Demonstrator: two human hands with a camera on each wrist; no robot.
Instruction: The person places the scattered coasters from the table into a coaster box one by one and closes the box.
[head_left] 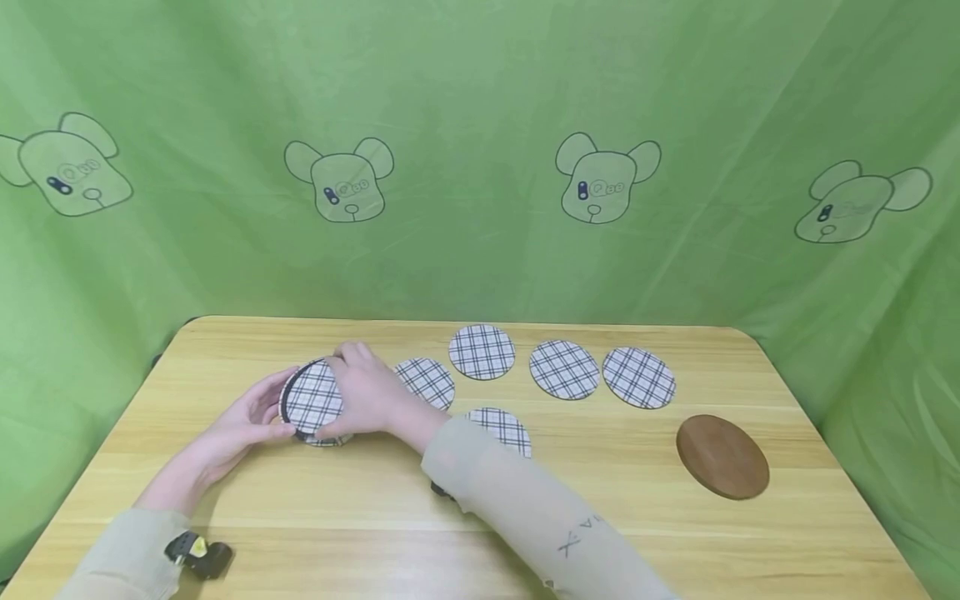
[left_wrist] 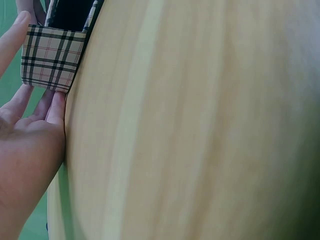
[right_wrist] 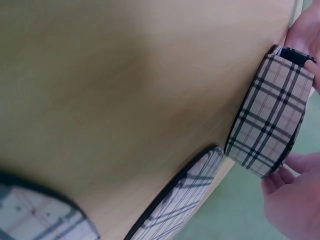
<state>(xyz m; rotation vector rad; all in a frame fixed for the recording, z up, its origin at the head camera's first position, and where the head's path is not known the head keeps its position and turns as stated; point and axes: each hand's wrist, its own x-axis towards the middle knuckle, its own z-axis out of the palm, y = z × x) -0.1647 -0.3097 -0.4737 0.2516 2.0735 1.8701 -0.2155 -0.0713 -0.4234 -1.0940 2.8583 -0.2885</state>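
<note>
Plaid coaster (head_left: 311, 398) lies at plaid holder's (left_wrist: 52, 59) mouth, right hand (head_left: 369, 390) fingers clamped on coaster's right edge, left hand (head_left: 243, 421) fingers clamped round holder's left

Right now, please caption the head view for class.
Left hand on a plaid container, right hand on its top disc; five more plaid discs and a brown disc nearby.

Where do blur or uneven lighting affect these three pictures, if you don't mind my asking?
Head view: light looks fairly even, and the coasters' plaid reads clearly; left wrist view: the table's grain is soft and its lower right corner dark, while the container is sharper; right wrist view: the table looks blurred and unevenly shaded, and the lower left coaster is out of focus.
</note>
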